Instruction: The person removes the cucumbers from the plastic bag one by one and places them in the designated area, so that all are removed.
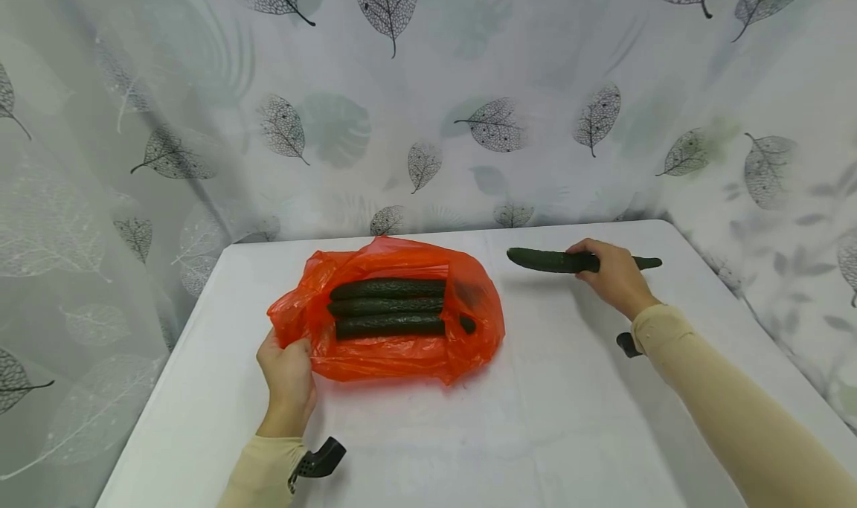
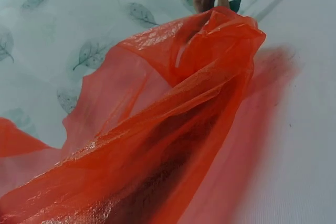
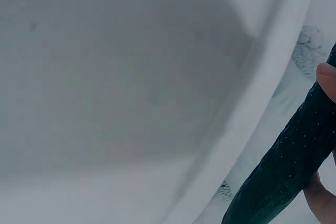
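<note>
A red plastic bag lies at the table's middle left, its opening showing several dark green cucumbers side by side. My left hand grips the bag's left edge. In the left wrist view the thin red plastic fills much of the picture, with dark shapes showing through. At the right, my right hand holds a single cucumber around its right half, above the table and apart from the bag. The right wrist view shows that cucumber with fingers around it.
The white table has its back edge against a pale curtain printed with leaves. A dark device sits at each wrist, the left one just above the tabletop.
</note>
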